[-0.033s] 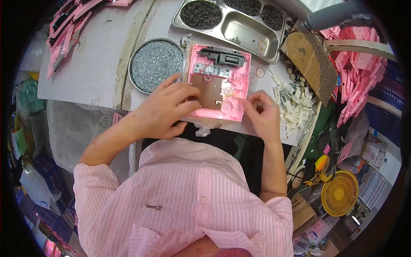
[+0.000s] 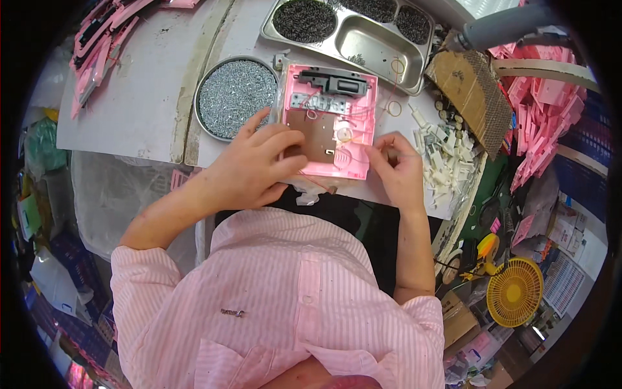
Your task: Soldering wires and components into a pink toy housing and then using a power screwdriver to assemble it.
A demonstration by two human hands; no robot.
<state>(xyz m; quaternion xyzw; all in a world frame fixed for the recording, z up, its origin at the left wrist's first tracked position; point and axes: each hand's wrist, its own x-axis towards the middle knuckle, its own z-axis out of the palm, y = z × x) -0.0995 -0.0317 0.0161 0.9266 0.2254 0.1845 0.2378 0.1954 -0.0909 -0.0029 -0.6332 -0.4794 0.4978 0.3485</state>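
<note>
A pink plastic housing [image 2: 360,170] lies on the worktop before me, with a black part [image 2: 337,84], a metal strip [image 2: 317,102], a brown board [image 2: 314,133] and thin wires inside it. My left hand [image 2: 262,155] is curled over the housing's lower left edge, its fingertips above the board and its thumb below the edge. At the lower right side, my right hand [image 2: 396,167] pinches thumb and forefinger together; what lies between them is too small to make out. A thin red wire [image 2: 317,183] shows below the housing's near edge.
Left of the housing stands a round dish [image 2: 236,97] of small silvery screws. A metal tray [image 2: 379,55] with dark screws is behind. White plastic parts [image 2: 444,162] lie to the right, beside cardboard [image 2: 470,91] and stacked pink parts [image 2: 544,110].
The housing has shifted slightly to the left and away from me. My left fingers have moved a little, and a red wire now shows at the near edge. My right hand stays pinched.
</note>
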